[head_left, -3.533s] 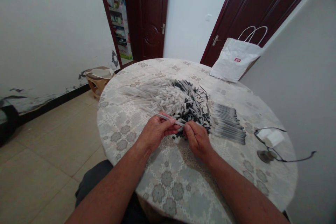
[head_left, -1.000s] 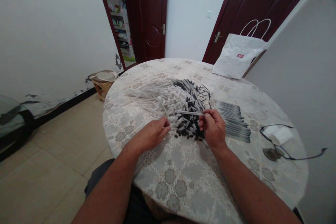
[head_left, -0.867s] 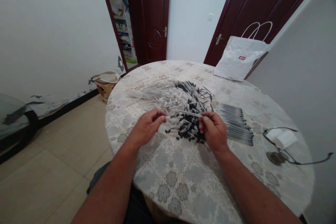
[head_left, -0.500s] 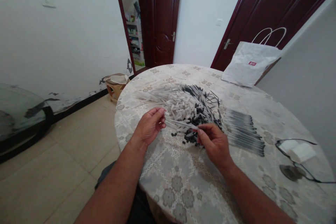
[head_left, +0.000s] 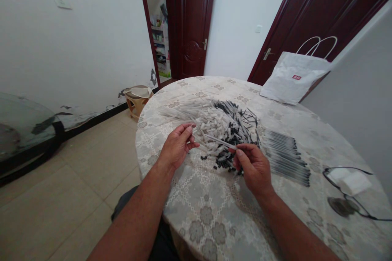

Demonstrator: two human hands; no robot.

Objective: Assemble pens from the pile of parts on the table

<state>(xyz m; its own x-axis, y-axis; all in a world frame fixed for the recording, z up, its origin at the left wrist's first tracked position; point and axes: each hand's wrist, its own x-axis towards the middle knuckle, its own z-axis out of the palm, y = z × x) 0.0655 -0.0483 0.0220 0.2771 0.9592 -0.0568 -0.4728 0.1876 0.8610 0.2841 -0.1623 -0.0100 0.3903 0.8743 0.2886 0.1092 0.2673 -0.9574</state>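
Note:
My right hand (head_left: 253,168) pinches a slim, pale translucent pen barrel (head_left: 218,140) by one end, and the free end points left toward my other hand. Thumb and forefinger of my left hand (head_left: 177,145) are pressed together; whatever they hold is too small to make out. Just beyond both hands lies a heap of pen parts: clear tubes (head_left: 180,112), short whitish pieces (head_left: 212,120) and small black plugs (head_left: 221,162). Thin dark refills (head_left: 250,115) spread at its right. Beside my right hand, dark-tipped pens (head_left: 286,158) lie side by side in a row.
A patterned cloth covers the round table (head_left: 208,212). Dark-framed glasses (head_left: 344,191) and folded white tissue (head_left: 353,181) lie at the right. At the back right stands a white paper bag (head_left: 294,77). A small stool (head_left: 137,100) is on the floor behind the left edge.
The pen barrel in my right hand has moved slightly away from my left hand, leaving a wider gap. The left fingers remain pinched. The whole view has shifted a little.

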